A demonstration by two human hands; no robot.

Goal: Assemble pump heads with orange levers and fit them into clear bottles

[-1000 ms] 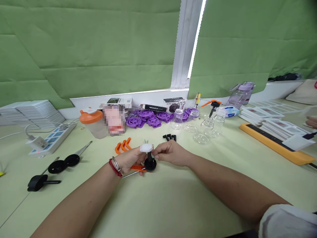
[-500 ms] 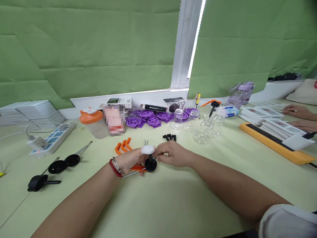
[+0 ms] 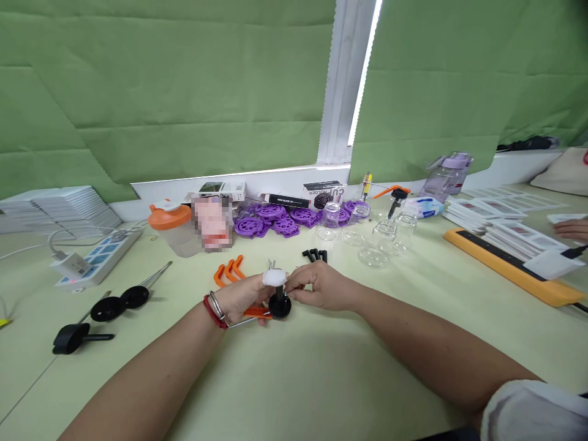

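My left hand (image 3: 245,297), a white wrap on its thumb, is closed around a black part (image 3: 280,305) with a round disc base and a short stem. An orange crank handle (image 3: 257,312) and a thin metal rod (image 3: 241,323) stick out beside that part, under the same hand. Pinched against the part's right side are the fingers of my right hand (image 3: 324,286); a small shiny bit shows at their tips, too small to name. Just behind the hands lie several orange handles (image 3: 229,270) and several black angled pieces (image 3: 315,254).
Purple spoked discs (image 3: 271,212) are piled at the back, beside clear glass jars (image 3: 373,255). An orange-lidded shaker (image 3: 169,215) and a power strip (image 3: 96,257) stand left. Black parts with rods (image 3: 107,309) lie front left. At right are a yellow-cased device (image 3: 505,263) and a co-worker's hand (image 3: 572,229).
My hands and the black part stay nearly still. At the right edge, the co-worker's hands have shifted; only one shows now, with a white card by it.
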